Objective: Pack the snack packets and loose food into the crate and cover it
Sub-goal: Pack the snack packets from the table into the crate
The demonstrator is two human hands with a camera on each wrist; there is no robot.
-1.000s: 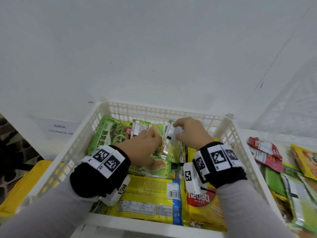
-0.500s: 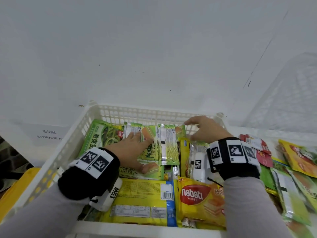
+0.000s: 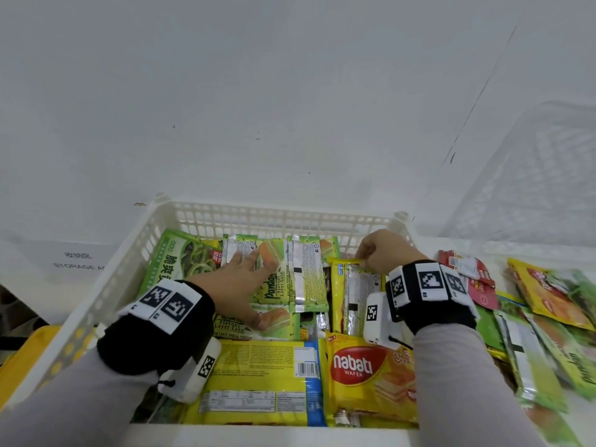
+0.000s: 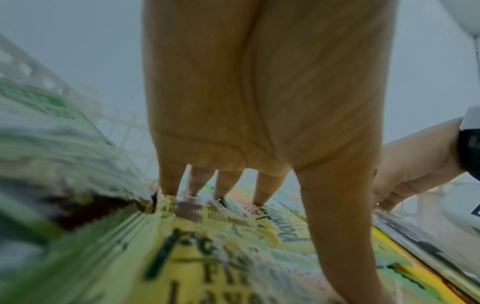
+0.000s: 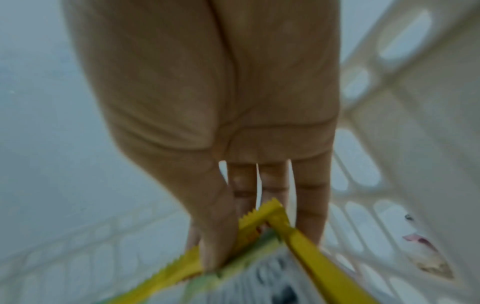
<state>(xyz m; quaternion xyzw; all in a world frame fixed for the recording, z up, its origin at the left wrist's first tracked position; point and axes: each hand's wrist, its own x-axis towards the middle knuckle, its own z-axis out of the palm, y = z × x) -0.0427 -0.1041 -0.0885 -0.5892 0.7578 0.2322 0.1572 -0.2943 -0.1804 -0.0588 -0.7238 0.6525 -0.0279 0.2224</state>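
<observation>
A: The fingers [image 4: 221,189] of the left hand [image 3: 240,279] are spread out straight, tips pressing flat on the green pandan cake packets [image 3: 274,282] in the middle of the crate [image 3: 277,217]. Nothing is gripped there; I'd say the hand is only pinning the layer so it stays level.

B: And nearest us?

A: Closest to the near rim lie a big yellow packet [image 3: 258,379], back side up, and a nabati wafer packet [image 3: 371,375] beside it on the right. Both lie flat, which probably serves as a base layer. The pressed pandan packets sit just beyond them.

B: What about the right hand [image 3: 385,253]?

A: It is farther in, near the far right corner of the crate. The thumb and fingers [image 5: 310,195] pinch the serrated top edge of a yellow-edged packet [image 3: 354,285]. That packet runs back from the pinch toward the wrist, next to the crate's right wall.

B: Why hold it by the edge?

A: My guess is to steer it into the gap beside the pandan packets.

B: Anything left outside?

A: Yes. A heap of loose snack packets [image 3: 529,304] lies on the counter [image 3: 580,411] right of the crate, well apart from both hands. Beyond them a white mesh piece [image 3: 532,175] leans on the wall, possibly the cover, so packing looks unfinished.
</observation>
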